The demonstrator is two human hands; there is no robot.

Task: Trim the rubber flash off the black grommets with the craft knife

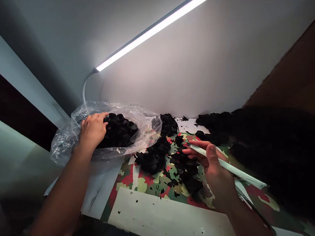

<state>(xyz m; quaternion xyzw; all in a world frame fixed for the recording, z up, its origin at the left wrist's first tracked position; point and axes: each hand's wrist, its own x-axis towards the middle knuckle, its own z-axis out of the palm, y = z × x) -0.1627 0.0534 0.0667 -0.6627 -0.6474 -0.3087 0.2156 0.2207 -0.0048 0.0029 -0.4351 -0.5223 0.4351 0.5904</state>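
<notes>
Black ribbed parts [121, 130] lie in an open, clear plastic bag [60, 145].
The left hand [93, 131] meets their left edge; whether its fingers grip one cannot be told. The right hand [219, 171] holds a white, stick-like tool [230, 167] in closed fingers, near black scraps [151, 160] on the camouflage-patterned tabletop [125, 177].
</notes>
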